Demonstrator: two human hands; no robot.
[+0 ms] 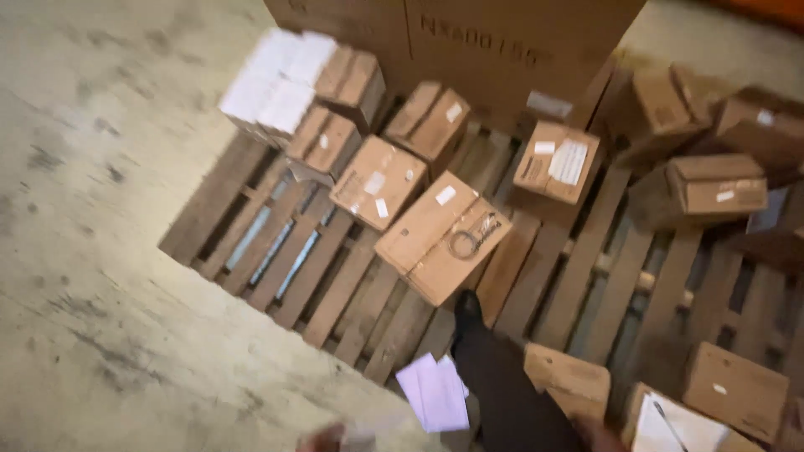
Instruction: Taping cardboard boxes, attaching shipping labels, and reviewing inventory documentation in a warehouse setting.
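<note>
Many brown cardboard boxes (441, 237) | slatted wooden pallet (335, 289) | hands' grips cannot tell

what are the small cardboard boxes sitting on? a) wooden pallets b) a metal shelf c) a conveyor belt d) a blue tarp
a, the small cardboard boxes lie scattered across the slatted boards of wooden pallets that rest on the concrete floor, in front of a large carton. No shelf, belt or tarp shows.
</note>
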